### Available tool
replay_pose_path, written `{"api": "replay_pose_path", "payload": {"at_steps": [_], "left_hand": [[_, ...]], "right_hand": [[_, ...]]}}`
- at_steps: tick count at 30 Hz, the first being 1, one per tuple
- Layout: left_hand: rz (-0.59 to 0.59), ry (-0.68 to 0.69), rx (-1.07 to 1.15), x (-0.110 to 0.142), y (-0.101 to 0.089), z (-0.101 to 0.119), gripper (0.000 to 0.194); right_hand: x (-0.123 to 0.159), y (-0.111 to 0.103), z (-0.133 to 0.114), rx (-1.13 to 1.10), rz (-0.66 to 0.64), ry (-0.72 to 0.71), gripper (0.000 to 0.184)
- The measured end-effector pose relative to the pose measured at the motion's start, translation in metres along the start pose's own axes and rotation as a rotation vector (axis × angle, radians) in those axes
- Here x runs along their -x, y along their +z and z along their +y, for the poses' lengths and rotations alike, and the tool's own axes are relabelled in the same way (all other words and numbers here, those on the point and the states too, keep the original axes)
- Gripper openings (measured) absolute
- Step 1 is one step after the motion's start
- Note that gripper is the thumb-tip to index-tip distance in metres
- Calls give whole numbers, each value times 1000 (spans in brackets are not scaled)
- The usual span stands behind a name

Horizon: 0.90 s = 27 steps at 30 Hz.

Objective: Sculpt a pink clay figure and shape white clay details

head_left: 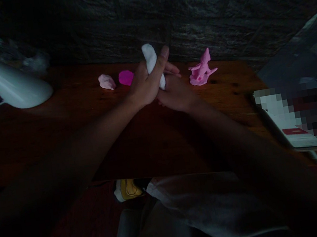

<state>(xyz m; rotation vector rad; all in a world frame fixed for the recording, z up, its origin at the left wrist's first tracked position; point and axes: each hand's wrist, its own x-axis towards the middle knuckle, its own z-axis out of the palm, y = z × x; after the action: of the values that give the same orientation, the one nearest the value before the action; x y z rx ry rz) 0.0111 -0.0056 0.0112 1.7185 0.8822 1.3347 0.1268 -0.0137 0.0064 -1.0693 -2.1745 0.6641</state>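
Note:
A roll of white clay (152,61) stands pressed between my two palms above the wooden table (86,118). My left hand (145,82) lies on the near side of it, fingers stretched along the roll. My right hand (175,91) is behind and under it, its fingertips showing past the clay. Left of my hands lie a pale pink lump (106,82) and a bright magenta lump (126,77). To the right stands a pink clay figure (201,71) with an upright pointed part.
A white curved object (13,85) rests at the back left of the table. A booklet or card (291,121) lies at the right edge. A dark stone-pattern wall runs behind. My lap, a cloth and a yellow shoe (127,189) show below the front edge.

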Motion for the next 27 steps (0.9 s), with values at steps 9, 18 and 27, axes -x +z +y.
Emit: {"api": "replay_pose_path", "payload": {"at_steps": [9, 18, 27], "left_hand": [[0, 190, -153, -2, -3, -13, 35], [222, 263, -262, -6, -6, -10, 29], [92, 130, -172, -4, -2, -13, 39]], "right_hand": [[-4, 1, 11, 37, 120, -120, 18], [-2, -1, 11, 114, -13, 52, 22], [-1, -3, 4, 108, 40, 30, 12]]}}
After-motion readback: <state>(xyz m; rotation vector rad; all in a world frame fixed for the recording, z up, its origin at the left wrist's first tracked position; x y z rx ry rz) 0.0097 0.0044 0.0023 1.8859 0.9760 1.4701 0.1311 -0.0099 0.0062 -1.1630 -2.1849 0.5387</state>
